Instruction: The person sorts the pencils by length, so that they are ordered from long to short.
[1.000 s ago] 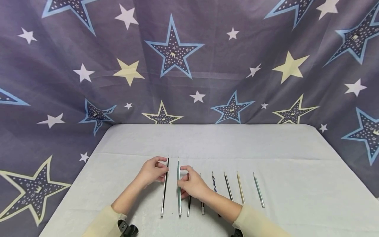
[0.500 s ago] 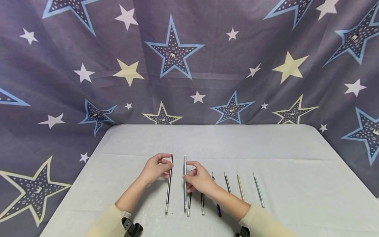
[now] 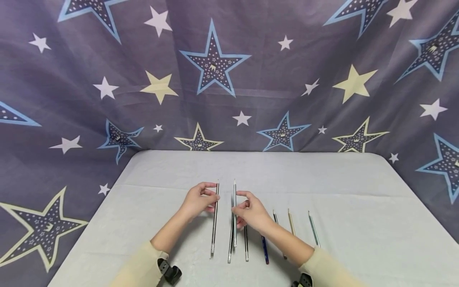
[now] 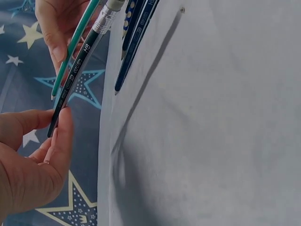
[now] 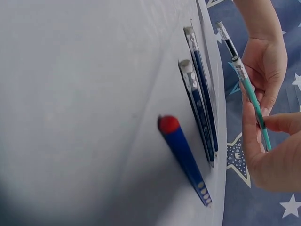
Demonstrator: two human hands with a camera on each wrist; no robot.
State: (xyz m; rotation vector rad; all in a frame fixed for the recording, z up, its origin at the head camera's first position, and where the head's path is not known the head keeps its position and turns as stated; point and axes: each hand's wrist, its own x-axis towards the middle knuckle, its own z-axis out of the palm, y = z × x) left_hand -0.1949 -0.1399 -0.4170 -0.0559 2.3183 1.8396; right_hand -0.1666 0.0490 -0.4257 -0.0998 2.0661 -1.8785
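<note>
Above the pale cloth (image 3: 287,171), the left hand (image 3: 198,201) pinches a dark HB pencil (image 4: 79,65), the right hand (image 3: 254,212) a teal pencil (image 5: 252,96).

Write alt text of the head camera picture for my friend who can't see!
A left hand holds a dark pencil and a right hand a lighter pencil, side by side over a white table. More pencils lie nearby; starry cloth hangs behind.

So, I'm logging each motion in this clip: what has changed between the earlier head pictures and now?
Both hands have moved rightward and up in the head view: the left hand with its black pencil, the right hand with its green pencil. Nothing was newly gripped or let go. The gold pencil and far-right pencil still lie on the table.
</note>
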